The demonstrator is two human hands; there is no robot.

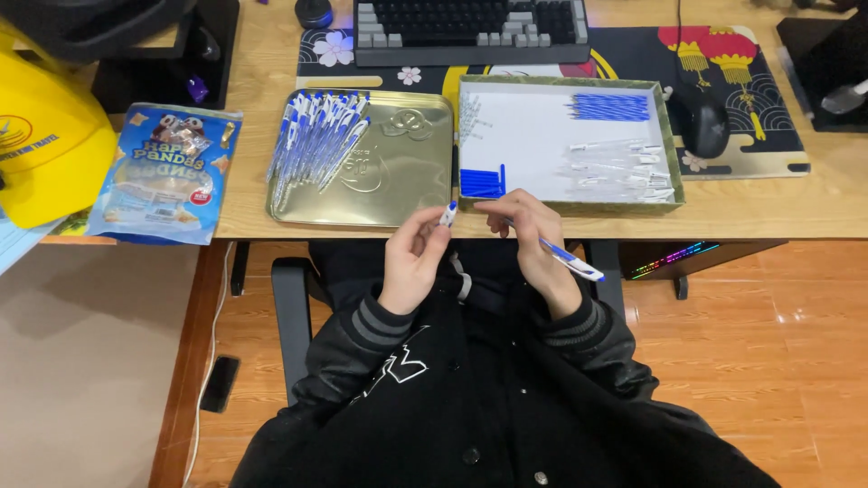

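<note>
Left hand (411, 258): pinch grip closed on small blue-and-white plastic pen cap (448, 213), held just off the tabletop's near edge.
Right hand (533, 244): fingers closed round blue-and-white plastic pen body (565, 258), tip end angled toward the cap, the two apart.
Step judged: capping, pieces not yet joined. Next move calls for lining up cap and tip, then pushing together.
On tabletop (768, 212): gold metal tray (407, 181) with heap of finished blue-and-white pens (316, 140); shallow cardboard box (674, 176) holding blue refills (610, 107), clear barrels (619, 167), blue caps (481, 183).

Two hands (411, 258), one keyboard (470, 27), one mouse (703, 122), two trays (398, 194).
</note>
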